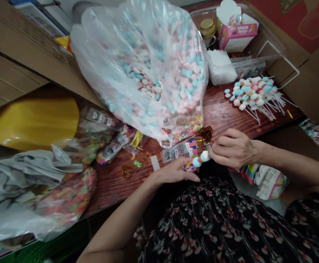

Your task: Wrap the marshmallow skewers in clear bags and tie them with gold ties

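Just above my lap, my left hand is closed around the lower end of a candy skewer with white, blue and orange pieces. A colourful printed part shows beside its fingers. At the skewer's upper end my right hand has its fingers pinched together; a small pale bit shows at the fingertips, and what exactly they grip is hidden. A bundle of brown twist ties lies just beyond the fingertips. Close by on the table is a flat printed clear bag.
A large clear plastic bag of pastel candies fills the table's back. Finished candy skewers are piled at right, before a clear bin. Yellow twist ties, gummy bags and grey cloth lie left.
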The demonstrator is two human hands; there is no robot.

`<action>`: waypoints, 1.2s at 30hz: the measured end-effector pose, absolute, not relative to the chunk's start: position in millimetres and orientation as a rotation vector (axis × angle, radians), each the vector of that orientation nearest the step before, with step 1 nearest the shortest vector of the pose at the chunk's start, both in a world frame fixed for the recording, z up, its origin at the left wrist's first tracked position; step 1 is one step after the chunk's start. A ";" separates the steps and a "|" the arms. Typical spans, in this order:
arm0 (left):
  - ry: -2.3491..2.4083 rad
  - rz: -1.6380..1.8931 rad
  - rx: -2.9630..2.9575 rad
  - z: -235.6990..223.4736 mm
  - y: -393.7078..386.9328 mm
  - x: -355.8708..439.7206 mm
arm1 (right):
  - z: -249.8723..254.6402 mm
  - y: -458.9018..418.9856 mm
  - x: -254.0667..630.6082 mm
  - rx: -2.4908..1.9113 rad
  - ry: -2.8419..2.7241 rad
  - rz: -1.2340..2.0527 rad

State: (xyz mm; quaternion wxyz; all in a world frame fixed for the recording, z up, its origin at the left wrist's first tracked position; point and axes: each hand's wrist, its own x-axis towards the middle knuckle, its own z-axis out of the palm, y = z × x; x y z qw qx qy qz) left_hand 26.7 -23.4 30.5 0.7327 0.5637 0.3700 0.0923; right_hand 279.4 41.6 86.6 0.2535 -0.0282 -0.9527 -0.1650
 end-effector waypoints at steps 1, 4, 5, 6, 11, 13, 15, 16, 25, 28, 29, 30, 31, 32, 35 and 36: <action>0.812 0.213 1.229 29.4 -23.0 29.2 | 86.6 39.9 277.6 -0.087 -2.599 -0.435; 0.858 0.290 1.327 24.4 -20.7 34.3 | 88.0 35.1 271.8 -0.184 -2.669 -0.326; 0.900 0.319 1.394 22.4 -19.9 34.8 | 89.1 34.6 270.0 -0.233 -2.704 -0.274; 0.953 0.339 1.468 20.4 -19.2 34.7 | 90.8 34.7 268.2 -0.284 -2.736 -0.225; 1.156 0.347 1.741 12.6 -18.9 32.4 | 102.8 41.4 259.6 -0.342 -2.765 -0.167; 1.156 0.373 1.733 12.3 -19.4 33.3 | 106.2 43.7 256.8 -0.306 -2.750 -0.194; 1.114 0.415 1.652 13.6 -19.8 35.0 | 106.8 45.1 255.2 -0.297 -2.756 -0.202; 1.090 0.439 1.593 14.4 -20.0 35.9 | 106.1 45.7 255.0 -0.303 -2.769 -0.196; 1.063 0.535 1.381 17.4 -19.8 37.1 | 94.7 41.8 257.6 -0.470 -2.973 -0.069; 1.029 0.486 1.462 18.9 -17.9 38.4 | 93.0 41.9 257.0 -0.502 -2.975 -0.055; 1.031 0.481 1.481 19.4 -17.8 39.2 | 92.6 42.6 256.9 -0.515 -2.979 -0.039; 1.039 0.484 1.493 19.8 -18.0 40.3 | 92.0 43.2 256.6 -0.527 -2.988 -0.015; 1.040 0.490 1.497 20.0 -18.4 41.7 | 91.0 43.1 255.8 -0.528 -3.000 0.018; 1.030 0.497 1.494 20.1 -18.9 43.3 | 89.4 42.2 254.2 -0.514 -3.016 0.059; 0.960 0.521 1.457 19.6 -20.0 50.1 | 80.7 33.6 243.4 -0.420 -3.064 0.183; 0.948 0.535 1.438 19.5 -20.0 52.3 | 77.0 29.9 238.3 -0.395 -3.070 0.212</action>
